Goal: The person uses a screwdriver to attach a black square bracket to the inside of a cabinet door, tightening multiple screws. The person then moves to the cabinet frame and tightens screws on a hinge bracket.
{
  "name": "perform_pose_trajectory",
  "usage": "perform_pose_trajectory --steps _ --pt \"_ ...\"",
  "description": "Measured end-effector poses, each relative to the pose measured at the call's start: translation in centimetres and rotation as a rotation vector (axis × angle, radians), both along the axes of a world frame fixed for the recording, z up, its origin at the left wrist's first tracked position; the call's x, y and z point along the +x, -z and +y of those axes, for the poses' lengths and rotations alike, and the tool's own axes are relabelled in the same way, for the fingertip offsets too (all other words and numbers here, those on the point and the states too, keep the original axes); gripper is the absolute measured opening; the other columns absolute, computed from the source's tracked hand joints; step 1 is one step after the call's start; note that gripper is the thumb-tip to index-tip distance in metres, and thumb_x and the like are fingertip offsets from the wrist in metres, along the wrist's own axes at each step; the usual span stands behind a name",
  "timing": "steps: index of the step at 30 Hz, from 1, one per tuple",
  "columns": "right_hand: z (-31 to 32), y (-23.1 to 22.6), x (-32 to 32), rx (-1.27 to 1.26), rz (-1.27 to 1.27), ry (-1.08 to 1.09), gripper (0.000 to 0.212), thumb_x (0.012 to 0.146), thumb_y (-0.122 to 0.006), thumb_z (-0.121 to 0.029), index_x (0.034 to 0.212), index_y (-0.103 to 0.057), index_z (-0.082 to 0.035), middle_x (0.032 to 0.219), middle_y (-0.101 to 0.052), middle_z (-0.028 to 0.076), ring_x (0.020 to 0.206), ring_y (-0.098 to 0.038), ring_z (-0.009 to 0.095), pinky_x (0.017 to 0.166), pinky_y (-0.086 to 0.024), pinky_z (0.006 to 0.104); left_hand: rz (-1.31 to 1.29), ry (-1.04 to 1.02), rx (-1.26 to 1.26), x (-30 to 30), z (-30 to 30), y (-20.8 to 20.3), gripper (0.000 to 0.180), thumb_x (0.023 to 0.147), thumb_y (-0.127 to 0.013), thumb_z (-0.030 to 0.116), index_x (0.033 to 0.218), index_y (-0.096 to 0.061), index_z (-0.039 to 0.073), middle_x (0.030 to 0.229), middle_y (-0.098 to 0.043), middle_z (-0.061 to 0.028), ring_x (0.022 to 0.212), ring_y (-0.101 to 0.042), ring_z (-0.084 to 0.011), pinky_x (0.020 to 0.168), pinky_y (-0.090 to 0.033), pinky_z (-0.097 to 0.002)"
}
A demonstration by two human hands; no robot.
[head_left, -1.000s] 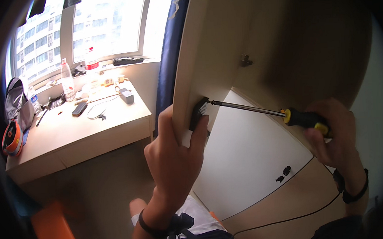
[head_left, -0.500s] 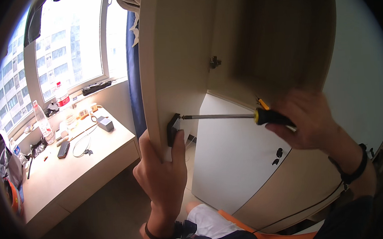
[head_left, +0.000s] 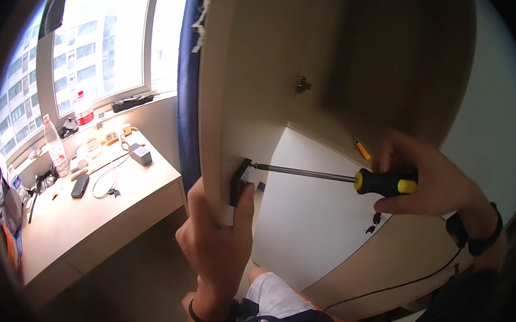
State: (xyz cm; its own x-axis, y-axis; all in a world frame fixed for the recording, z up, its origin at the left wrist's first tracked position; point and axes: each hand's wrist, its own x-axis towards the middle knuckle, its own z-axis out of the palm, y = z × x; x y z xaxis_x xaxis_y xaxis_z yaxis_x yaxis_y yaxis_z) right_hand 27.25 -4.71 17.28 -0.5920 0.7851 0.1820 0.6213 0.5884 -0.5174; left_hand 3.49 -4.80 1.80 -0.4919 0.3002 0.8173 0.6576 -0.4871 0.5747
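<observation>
My right hand (head_left: 433, 177) is closed around the black and yellow handle of a screwdriver (head_left: 312, 172). Its long metal shaft points left, with the tip at a small screw on a black rectangular fitting (head_left: 239, 184). That fitting lies against the inner face of a pale wooden cabinet door (head_left: 240, 109), close to the door's edge. My left hand (head_left: 218, 240) wraps around this edge from below, its thumb pressed to the fitting. Part of the fitting is hidden behind the thumb.
A metal hinge (head_left: 302, 84) sits inside the cabinet. An orange-handled tool (head_left: 362, 150) and small black parts (head_left: 374, 223) lie on the white surface (head_left: 314, 216) below. At the left, a desk (head_left: 107, 214) by the window holds bottles, a black adapter (head_left: 140, 154) and a cable.
My right hand has turned on the screwdriver handle, with its fingers looser and more of the yellow end showing. The left hand keeps its hold. The whole view has shifted slightly.
</observation>
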Motion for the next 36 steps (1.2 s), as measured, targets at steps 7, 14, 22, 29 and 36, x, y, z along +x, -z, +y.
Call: perform_pose_trajectory --steps 7,14,22,29,36 --pt "-1.3 2.2 -1.3 1.035 -0.363 0.037 0.023 0.079 -0.070 -0.018 0.093 -0.060 -0.004 0.072 -0.062 0.010 0.054 -0.058 0.026 0.048 -0.045 0.0339 -0.002 -0.015 -0.003 -0.2 -0.2 0.0 0.040 0.074 -0.078 0.021 0.104 -0.057 0.004 0.071 -0.065 -0.0131 0.056 -0.065 -0.0274 0.052 -0.051 -0.0320" --pt "-0.9 -0.7 -0.1 -0.754 0.116 0.263 0.025 0.090 -0.060 -0.032 0.086 -0.059 -0.007 0.068 -0.058 0.001 0.047 -0.045 0.014 0.043 -0.039 0.0291 0.015 -0.054 0.009 0.9 -0.3 0.0 0.041 0.074 -0.078 0.020 0.104 -0.057 0.003 0.071 -0.065 -0.0124 0.057 -0.065 -0.0270 0.052 -0.051 -0.0318" --pt "-1.7 1.4 1.1 0.043 0.116 0.088 0.038 0.073 -0.080 -0.016 0.096 -0.051 -0.004 0.081 -0.059 0.005 0.070 -0.060 0.012 0.062 -0.046 0.0239 0.000 -0.033 0.003 0.7 -0.2 0.2 0.041 0.074 -0.078 0.020 0.105 -0.057 0.003 0.074 -0.065 -0.0134 0.058 -0.065 -0.0272 0.053 -0.051 -0.0319" --pt "-2.6 2.7 -0.1 0.839 -0.301 0.048 0.032 0.072 -0.078 -0.018 0.091 -0.058 -0.002 0.080 -0.058 0.010 0.062 -0.059 0.022 0.050 -0.048 0.0310 0.019 -0.066 0.022 0.4 0.0 0.0 0.045 0.074 -0.078 0.020 0.109 -0.055 0.002 0.079 -0.066 -0.0139 0.061 -0.066 -0.0279 0.055 -0.051 -0.0315" --pt "-1.1 2.7 0.9 0.961 -0.120 -0.019 0.042 0.060 -0.085 -0.012 0.087 -0.054 -0.004 0.080 -0.057 0.010 0.059 -0.057 0.024 0.047 -0.045 0.0311 0.002 -0.041 0.000 0.8 -0.3 0.1 0.047 0.075 -0.077 0.019 0.112 -0.054 0.001 0.083 -0.067 -0.0155 0.066 -0.068 -0.0280 0.057 -0.052 -0.0311"
